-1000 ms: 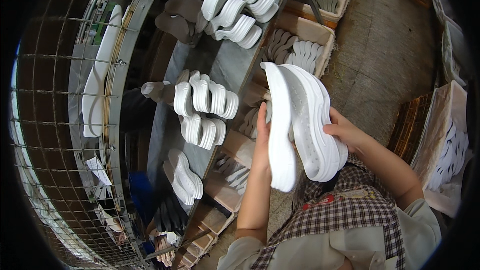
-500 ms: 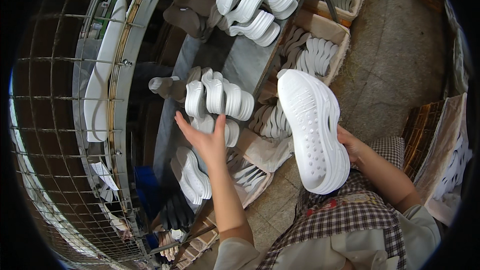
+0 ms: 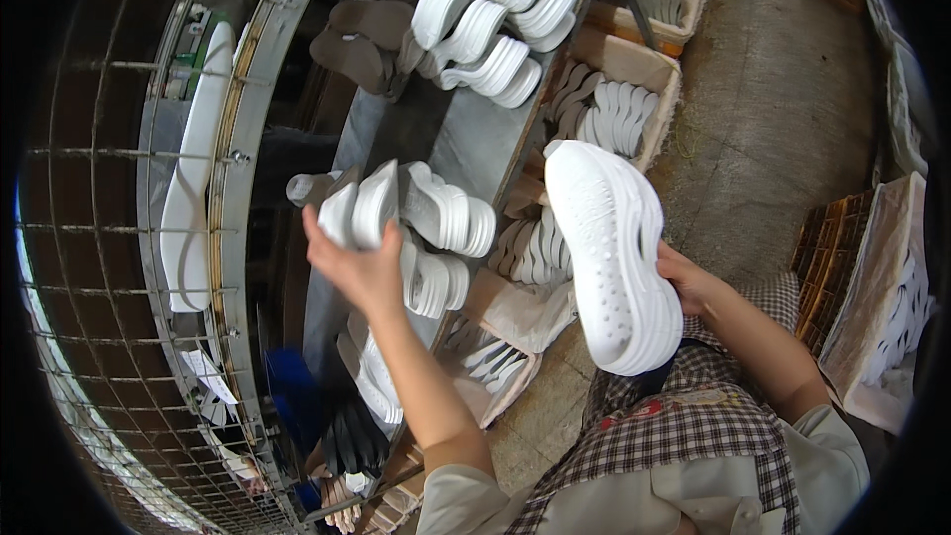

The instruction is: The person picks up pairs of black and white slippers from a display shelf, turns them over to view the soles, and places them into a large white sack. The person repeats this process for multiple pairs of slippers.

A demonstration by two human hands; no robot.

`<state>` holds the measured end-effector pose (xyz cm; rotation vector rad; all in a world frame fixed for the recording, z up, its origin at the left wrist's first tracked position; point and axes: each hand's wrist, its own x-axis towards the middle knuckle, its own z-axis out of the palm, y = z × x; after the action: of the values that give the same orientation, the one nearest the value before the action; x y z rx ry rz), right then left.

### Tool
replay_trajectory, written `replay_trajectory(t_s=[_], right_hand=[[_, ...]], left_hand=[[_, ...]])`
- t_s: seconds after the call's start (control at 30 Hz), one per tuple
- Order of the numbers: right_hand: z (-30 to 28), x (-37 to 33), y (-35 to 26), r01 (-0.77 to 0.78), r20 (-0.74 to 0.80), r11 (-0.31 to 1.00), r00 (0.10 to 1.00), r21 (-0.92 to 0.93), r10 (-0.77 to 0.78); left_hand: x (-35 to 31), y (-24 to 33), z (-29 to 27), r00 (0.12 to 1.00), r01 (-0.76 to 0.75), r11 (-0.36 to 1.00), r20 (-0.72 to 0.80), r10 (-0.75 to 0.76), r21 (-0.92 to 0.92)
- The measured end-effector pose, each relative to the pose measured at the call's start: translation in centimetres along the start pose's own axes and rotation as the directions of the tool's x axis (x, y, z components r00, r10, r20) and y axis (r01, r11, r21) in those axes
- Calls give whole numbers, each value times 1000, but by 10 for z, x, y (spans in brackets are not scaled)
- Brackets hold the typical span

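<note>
My right hand (image 3: 687,277) grips the edge of a stack of white shoe soles (image 3: 606,258), held upright in front of my apron, its dotted inner face showing. At the metal bench, my left hand (image 3: 359,269) is closed round a bundle of white shoe soles (image 3: 374,206), thumb on one side and fingers on the other. The bundle is tilted, and its underside is hidden. Right beside it, more stacked white soles (image 3: 451,210) stand on the bench (image 3: 477,144). Other white soles (image 3: 378,376) lie nearer me, partly behind my left forearm.
Farther along the bench are white sole stacks (image 3: 495,45) and dark brown soles (image 3: 362,45). Lined baskets (image 3: 666,124) of soles line the bench's right side. A wire mesh guard (image 3: 129,149) rises at left. Another lined basket (image 3: 872,287) stands at far right.
My left hand has moved from spread fingers to a grip on white soles, which have tipped and shifted left. My right hand still holds its stack, slightly lower left.
</note>
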<state>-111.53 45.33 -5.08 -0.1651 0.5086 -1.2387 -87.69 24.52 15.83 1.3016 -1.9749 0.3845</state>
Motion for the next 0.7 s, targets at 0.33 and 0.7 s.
replay_trajectory(t_s=[0.33,0.7], right_hand=[[-7,4,1,19,109,996,994,83,-28],[-105,-49,-20,-462,245,880,871,113,426]], left_hand=[[-145,136,-99,872,-247,880,304,385,-407],[-128,122,-55,700,-65,768,519,491,-638]])
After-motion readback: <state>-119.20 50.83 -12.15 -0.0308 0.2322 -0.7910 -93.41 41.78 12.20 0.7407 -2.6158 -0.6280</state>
